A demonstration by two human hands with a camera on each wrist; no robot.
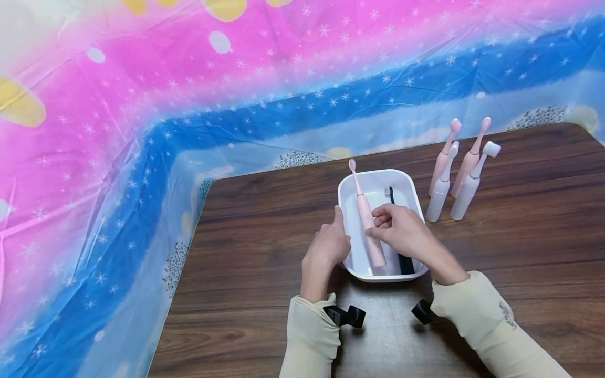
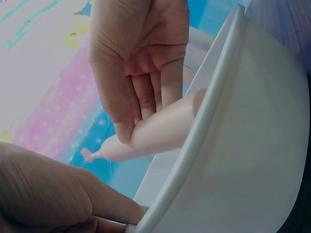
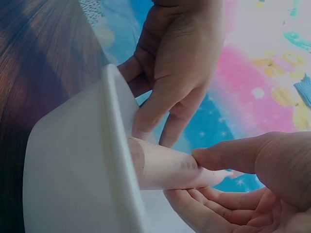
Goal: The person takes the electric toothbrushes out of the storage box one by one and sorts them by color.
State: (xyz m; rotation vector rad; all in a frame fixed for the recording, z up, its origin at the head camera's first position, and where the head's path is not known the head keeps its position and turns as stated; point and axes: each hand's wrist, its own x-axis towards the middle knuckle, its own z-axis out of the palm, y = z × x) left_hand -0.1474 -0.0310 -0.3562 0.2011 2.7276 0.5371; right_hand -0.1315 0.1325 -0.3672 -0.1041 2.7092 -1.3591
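My right hand (image 1: 402,231) pinches a pink electric toothbrush (image 1: 368,226) by its handle, thumb on one side and fingers on the other. The toothbrush slants over a white plastic bin (image 1: 418,197), its head above the far rim and its handle's bottom inside the walls. In the right wrist view the pink handle (image 3: 165,167) shows small marks near my thumb. My left hand (image 1: 328,244) grips the bin's left wall, with fingers on both sides of the rim. A black electric toothbrush (image 1: 405,264) lies along the bin's right side, partly hidden by my right hand.
Right of the bin, several electric toothbrushes stand upright: pink ones (image 1: 439,170) behind, white ones (image 1: 465,197) in front. All are on a dark wooden table (image 1: 246,252). A colourful patterned cloth (image 1: 264,94) hangs along the table's back and left edges.
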